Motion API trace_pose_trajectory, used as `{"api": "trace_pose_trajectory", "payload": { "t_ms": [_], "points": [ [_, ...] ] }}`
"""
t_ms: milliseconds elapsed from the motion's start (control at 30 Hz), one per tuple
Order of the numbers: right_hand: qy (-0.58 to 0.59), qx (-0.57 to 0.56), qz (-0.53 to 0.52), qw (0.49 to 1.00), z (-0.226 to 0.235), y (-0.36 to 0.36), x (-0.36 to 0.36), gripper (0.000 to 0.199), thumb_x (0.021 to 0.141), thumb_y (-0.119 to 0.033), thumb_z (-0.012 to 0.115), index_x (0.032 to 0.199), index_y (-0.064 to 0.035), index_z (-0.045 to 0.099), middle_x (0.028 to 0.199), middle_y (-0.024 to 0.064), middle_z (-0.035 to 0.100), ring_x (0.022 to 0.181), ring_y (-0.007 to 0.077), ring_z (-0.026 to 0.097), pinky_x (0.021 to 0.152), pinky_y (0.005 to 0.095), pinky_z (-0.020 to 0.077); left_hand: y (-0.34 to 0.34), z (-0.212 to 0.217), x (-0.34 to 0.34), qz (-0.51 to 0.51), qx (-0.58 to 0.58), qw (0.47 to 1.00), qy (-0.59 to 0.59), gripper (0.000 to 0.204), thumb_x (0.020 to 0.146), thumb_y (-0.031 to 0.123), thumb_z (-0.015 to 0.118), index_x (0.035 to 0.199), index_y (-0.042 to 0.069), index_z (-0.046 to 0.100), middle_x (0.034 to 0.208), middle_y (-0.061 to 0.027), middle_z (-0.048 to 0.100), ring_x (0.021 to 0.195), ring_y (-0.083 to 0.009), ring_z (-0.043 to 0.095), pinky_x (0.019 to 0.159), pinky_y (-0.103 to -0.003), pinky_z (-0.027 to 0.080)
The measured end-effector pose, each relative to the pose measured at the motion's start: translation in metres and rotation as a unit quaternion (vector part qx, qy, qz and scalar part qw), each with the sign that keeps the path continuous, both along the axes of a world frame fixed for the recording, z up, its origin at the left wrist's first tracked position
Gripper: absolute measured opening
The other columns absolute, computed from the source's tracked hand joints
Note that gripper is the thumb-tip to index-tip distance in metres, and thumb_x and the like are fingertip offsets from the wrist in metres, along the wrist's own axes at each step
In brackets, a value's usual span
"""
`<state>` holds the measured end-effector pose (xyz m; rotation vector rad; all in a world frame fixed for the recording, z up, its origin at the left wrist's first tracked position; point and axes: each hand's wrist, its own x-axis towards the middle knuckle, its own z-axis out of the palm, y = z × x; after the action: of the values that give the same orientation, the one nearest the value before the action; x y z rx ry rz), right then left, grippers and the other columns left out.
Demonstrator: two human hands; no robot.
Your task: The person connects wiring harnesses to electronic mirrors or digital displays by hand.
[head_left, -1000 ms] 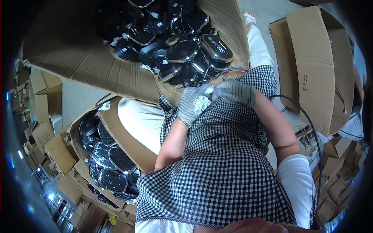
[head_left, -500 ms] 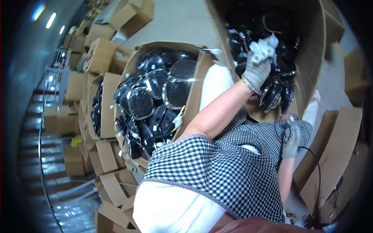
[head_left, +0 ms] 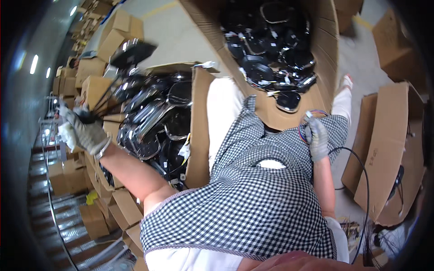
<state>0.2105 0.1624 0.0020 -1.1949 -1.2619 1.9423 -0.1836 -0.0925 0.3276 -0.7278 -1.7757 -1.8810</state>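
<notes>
Left of frame: gloved left hand, fingers closed on thin black wires carrying a blurred black oval part. Right of centre: gloved right hand grips coloured wire loop, partly hidden.

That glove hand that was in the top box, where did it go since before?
The left hand came out of the upper box, swung left, and now lifts a black part by its wires. The right hand stayed, holding coloured wires.
</notes>
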Motion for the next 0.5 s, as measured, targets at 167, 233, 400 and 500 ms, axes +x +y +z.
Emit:
{"api": "trace_pose_trajectory", "payload": {
  "t_ms": [167, 233, 400, 500],
  "points": [
    [0.023, -0.055, 0.027, 0.998, -0.005, 0.012, -0.007, 0.032, 0.09, -0.037, 0.056, 0.097, -0.006, 0.063, 0.055, -0.0079, 0.044, 0.044, 0.0004, 0.035, 0.039, 0.0158, 0.0225, -0.079, -0.065, -0.063, 0.12, -0.387, 0.908, -0.103, 0.051, 0.083, 0.014, 0.067, 0.127, -0.001, 0.046, 0.11, -0.0086, 0.057, 0.095, -0.0154, 0.055, 0.088, -0.025, 0.042],
    [0.025, -0.077, 0.015, 0.997, -0.006, 0.017, -0.009, 0.03, 0.089, -0.035, 0.058, 0.096, -0.0059, 0.064, 0.055, -0.0073, 0.047, 0.044, 0.0005, 0.038, 0.039, 0.015, 0.0245, -0.018, -0.068, -0.004, 0.108, -0.384, 0.917, -0.002, 0.048, 0.081, 0.01, 0.067, 0.123, -0.003, 0.048, 0.112, -0.0108, 0.057, 0.097, -0.0184, 0.056, 0.086, -0.029, 0.045],
    [0.018, -0.1, 0.004, 0.995, -0.019, 0.03, -0.02, 0.024, 0.09, -0.029, 0.058, 0.093, -0.0068, 0.064, 0.057, -0.0071, 0.047, 0.044, 0.0008, 0.038, 0.04, 0.016, 0.0262, 0.155, -0.095, 0.1, -0.116, -0.51, 0.837, 0.159, 0.037, 0.076, 0.008, 0.067, 0.112, 0.002, 0.059, 0.112, -0.0146, 0.06, 0.101, -0.0218, 0.057, 0.087, -0.033, 0.045],
    [-0.005, -0.132, 0.018, 0.991, -0.039, 0.031, -0.027, 0.031, 0.09, -0.035, 0.057, 0.091, -0.0047, 0.063, 0.057, -0.004, 0.049, 0.046, 0.0024, 0.041, 0.039, 0.0178, 0.028, 0.234, -0.191, 0.138, -0.265, -0.56, 0.782, 0.069, 0.043, 0.08, 0.028, 0.063, 0.116, 0.005, 0.057, 0.114, -0.0142, 0.059, 0.108, -0.03, 0.054, 0.093, -0.04, 0.041]
  ]
}}
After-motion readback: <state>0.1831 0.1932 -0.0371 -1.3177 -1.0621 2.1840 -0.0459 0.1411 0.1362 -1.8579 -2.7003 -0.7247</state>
